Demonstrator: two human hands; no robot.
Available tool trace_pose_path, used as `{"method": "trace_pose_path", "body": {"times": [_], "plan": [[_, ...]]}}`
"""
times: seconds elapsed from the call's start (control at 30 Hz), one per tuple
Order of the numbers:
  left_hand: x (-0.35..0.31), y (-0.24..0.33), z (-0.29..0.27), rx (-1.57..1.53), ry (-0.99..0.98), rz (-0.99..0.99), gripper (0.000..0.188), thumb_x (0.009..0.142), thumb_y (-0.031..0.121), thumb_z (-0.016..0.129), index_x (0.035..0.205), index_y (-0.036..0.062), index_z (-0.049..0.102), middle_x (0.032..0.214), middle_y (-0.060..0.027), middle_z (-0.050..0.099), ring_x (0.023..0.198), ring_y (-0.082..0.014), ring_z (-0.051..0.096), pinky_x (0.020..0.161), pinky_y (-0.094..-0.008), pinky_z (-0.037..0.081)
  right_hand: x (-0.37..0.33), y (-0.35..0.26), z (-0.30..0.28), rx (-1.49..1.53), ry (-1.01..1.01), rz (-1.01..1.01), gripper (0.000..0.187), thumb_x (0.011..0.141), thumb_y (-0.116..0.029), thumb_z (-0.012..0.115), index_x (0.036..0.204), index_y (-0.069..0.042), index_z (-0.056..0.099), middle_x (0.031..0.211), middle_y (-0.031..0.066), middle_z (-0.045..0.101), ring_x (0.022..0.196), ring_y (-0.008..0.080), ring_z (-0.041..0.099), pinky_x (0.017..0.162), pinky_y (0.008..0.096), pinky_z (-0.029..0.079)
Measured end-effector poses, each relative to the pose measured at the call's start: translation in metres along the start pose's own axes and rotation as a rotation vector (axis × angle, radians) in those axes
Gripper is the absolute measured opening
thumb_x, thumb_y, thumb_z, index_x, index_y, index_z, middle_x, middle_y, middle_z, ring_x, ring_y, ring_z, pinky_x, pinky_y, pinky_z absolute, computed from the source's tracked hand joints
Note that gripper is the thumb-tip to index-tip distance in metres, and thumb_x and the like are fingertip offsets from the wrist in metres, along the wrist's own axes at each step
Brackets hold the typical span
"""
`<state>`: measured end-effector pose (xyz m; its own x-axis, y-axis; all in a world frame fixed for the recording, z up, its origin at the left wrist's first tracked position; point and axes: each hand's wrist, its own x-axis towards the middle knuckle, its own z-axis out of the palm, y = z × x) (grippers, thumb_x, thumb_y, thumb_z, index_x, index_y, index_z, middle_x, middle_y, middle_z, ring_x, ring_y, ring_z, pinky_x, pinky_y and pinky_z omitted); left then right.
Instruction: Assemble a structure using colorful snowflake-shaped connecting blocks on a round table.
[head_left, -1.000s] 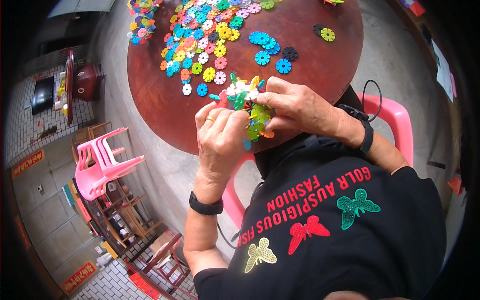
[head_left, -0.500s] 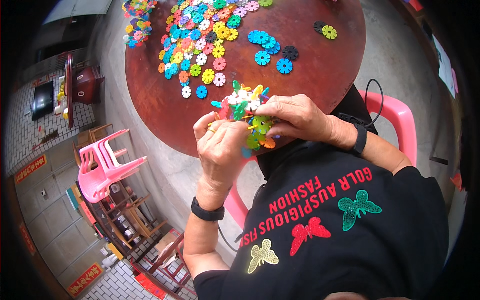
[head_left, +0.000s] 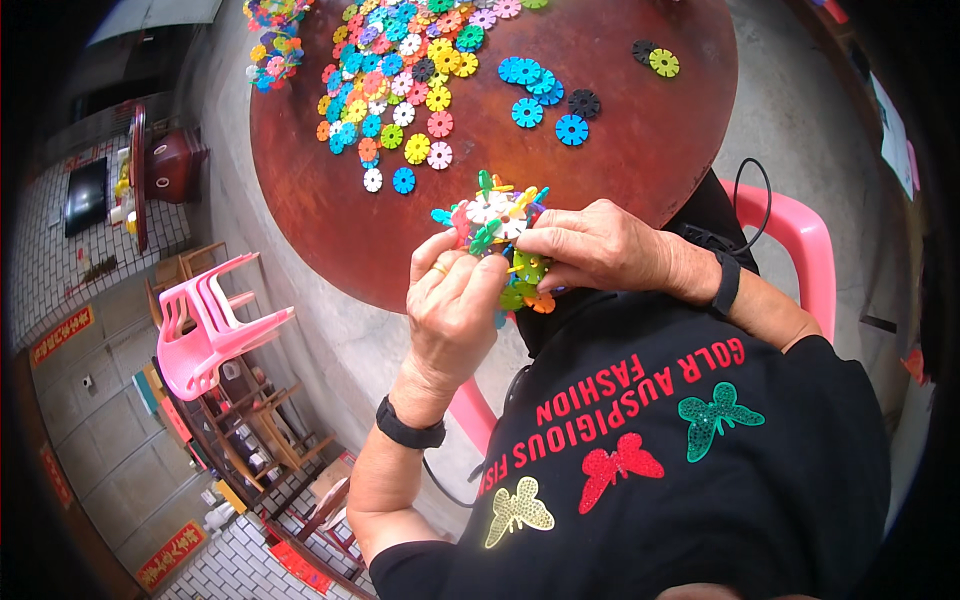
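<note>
Between my hands, at the near edge of the round table, is a cluster of interlocking plastic discs [head_left: 489,210]. White, green, yellow, pink, blue and orange notched discs are slotted together in it at various angles. My left hand [head_left: 449,300] grips its left side with bent fingers. From the right, my right hand [head_left: 603,247] pinches it, thumb and fingertips near a white disc and some lime-green ones. My fingers hide part of the cluster, including where their tips meet the discs.
Loose discs of many colours [head_left: 398,95] spread over the far left of the brown table [head_left: 620,165]. Several blue discs [head_left: 527,112] lie right of them, and a lime disc [head_left: 664,63] farther right. Pink chairs [head_left: 205,335] stand at the left; another pink chair [head_left: 800,240] is at the right.
My left hand has shifted slightly right, and its fingers have moved along the cluster. The cluster has turned a little, showing more of its white discs. Both hands still hold it.
</note>
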<state>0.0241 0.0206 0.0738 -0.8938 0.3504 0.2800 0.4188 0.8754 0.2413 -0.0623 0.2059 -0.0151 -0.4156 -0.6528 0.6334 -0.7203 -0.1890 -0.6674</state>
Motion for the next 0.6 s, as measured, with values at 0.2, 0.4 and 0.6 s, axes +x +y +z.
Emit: {"method": "trace_pose_path", "body": {"times": [0.2,0.4,0.6], "plan": [[0.001,0.003,-0.001,0.042,-0.046,0.012,0.015,0.072,-0.002,0.064,0.085,0.0034,0.063,0.071,-0.0053,0.057,0.07,-0.0206,0.061,0.095,-0.0394,0.047,0.002,-0.001,0.001,-0.018,-0.058,-0.001,0.046,0.078,-0.024,0.075,0.114,-0.002,0.056,0.093,0.0119,0.063,0.074,0.0277,0.068,0.062,0.0348,0.057],[0.008,0.008,-0.011,0.149,-0.102,-0.024,0.016,0.074,0.002,0.066,0.089,0.0052,0.064,0.075,-0.0044,0.06,0.079,-0.0191,0.063,0.098,-0.0408,0.044,0.008,0.002,-0.002,-0.02,-0.005,0.013,0.043,0.078,-0.024,0.075,0.111,-0.002,0.057,0.091,0.0114,0.063,0.081,0.0291,0.068,0.066,0.0356,0.057],[0.008,0.008,-0.015,0.089,0.26,-0.163,0.021,0.076,0.009,0.073,0.096,0.0075,0.065,0.087,-0.0051,0.066,0.086,-0.0222,0.064,0.1,-0.0391,0.039,0.012,-0.002,-0.011,-0.046,0.012,0.071,0.041,0.079,-0.022,0.074,0.111,-0.004,0.057,0.09,0.0112,0.064,0.081,0.0296,0.067,0.066,0.0368,0.056]]}}
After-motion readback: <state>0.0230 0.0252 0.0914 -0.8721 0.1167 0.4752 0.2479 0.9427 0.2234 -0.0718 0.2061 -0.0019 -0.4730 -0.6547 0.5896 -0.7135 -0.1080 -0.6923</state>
